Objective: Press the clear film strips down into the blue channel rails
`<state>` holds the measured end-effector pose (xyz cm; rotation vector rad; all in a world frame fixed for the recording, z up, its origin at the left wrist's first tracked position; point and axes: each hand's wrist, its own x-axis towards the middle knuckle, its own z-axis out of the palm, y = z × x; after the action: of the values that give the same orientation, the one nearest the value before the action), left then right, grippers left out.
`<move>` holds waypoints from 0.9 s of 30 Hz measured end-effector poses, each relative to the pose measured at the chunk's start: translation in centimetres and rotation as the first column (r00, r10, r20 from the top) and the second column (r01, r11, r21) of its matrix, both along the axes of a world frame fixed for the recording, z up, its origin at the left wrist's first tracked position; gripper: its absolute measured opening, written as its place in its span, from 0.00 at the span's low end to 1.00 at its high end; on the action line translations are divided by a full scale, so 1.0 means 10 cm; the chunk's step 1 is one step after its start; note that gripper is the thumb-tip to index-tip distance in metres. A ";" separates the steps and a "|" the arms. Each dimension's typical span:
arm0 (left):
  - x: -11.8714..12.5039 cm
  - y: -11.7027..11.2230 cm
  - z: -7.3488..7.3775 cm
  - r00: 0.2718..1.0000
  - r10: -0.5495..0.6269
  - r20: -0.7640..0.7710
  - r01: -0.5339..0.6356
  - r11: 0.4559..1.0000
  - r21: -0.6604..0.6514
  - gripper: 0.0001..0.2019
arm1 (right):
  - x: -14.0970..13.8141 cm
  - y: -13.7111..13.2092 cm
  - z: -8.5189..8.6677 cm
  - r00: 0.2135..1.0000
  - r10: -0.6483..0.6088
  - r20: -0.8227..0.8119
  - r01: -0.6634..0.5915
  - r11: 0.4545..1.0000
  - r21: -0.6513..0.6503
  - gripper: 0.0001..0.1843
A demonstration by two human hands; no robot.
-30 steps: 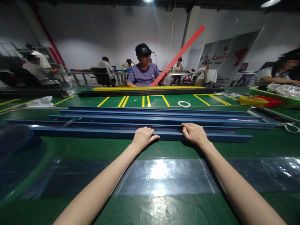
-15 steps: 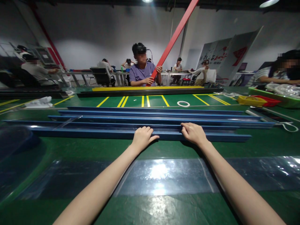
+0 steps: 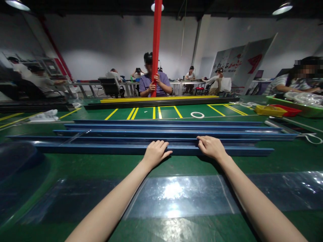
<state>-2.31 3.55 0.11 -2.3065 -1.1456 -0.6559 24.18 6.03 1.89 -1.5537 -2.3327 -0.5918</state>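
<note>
The likeliest trouble, as I judge it, is an uneven pull: the left hand (image 3: 156, 153) and the right hand (image 3: 212, 145) both sit near the middle of a long front channel (image 3: 113, 150), so its far ends could swing if one side leads. The rear channels (image 3: 176, 130) lie just behind it, and a push away from the body could knock the rows together—or drag on the clear strip (image 3: 78, 135) that slants across them at the left. A slide toward the body could ruck up the film (image 3: 174, 191) spread on the table (image 3: 96, 166). A swing of the right end might also catch the cable (image 3: 314, 138), though that lies some way off.

The front channel runs crosswise under both hands, nearly level, its ends reaching well past each of them. The left hand's fingers are together and curl over it, thumb stretched apart along the front wall; the right hand is bent over it, fingertips at the back edge. Whether either one pinches the wall or merely rests there, I cannot tell (the finger undersides are hidden). Both forearms cross above the film—it lies nearer the body than the channel, apart from it.
</note>
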 end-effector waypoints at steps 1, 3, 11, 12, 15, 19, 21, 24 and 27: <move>0.00 0.00 0.01 1.000 -0.011 -0.009 0.011 1.000 -0.002 0.17 | 0.03 0.00 -0.01 1.000 -0.007 -0.003 0.007 1.000 0.005 0.21; 0.01 0.00 0.01 1.000 -0.020 -0.016 0.020 1.000 -0.001 0.17 | 0.10 0.00 -0.02 1.000 -0.019 -0.009 0.019 1.000 0.014 0.21; 0.00 -0.01 0.00 0.997 0.062 0.035 -0.062 0.998 -0.002 0.20 | 0.28 -0.01 -0.04 0.999 -0.042 -0.029 0.044 0.998 0.048 0.20; 0.00 -0.01 0.00 0.997 0.067 0.037 -0.067 0.998 -0.001 0.20 | 0.29 -0.01 -0.04 0.999 -0.043 -0.030 0.045 0.998 0.048 0.20; 0.01 -0.01 0.00 0.997 0.070 0.038 -0.070 0.998 -0.001 0.20 | 0.32 -0.01 -0.04 0.998 -0.048 -0.030 0.049 0.998 0.046 0.21; 0.02 -0.01 -0.01 0.999 0.024 0.037 -0.024 1.000 -0.017 0.18 | 0.37 0.00 -0.05 0.998 -0.055 -0.042 0.057 0.997 0.044 0.20; 0.03 0.00 -0.02 0.999 0.012 0.036 -0.011 1.000 -0.019 0.18 | 0.38 0.01 -0.06 0.998 -0.050 -0.049 0.052 0.998 0.036 0.20; 0.03 0.01 -0.03 0.999 0.023 0.031 -0.023 1.000 -0.007 0.18 | 0.39 0.00 -0.03 0.998 -0.050 -0.047 0.049 0.999 -0.008 0.20; 0.04 0.02 -0.04 0.999 0.036 0.017 -0.036 0.999 0.006 0.19 | 0.37 -0.01 0.03 0.997 -0.069 -0.039 0.065 0.994 -0.089 0.20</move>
<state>-1.94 3.71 -0.29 -2.2734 -1.1881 -0.6655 27.86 5.97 2.21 -1.6717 -2.3121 -0.4731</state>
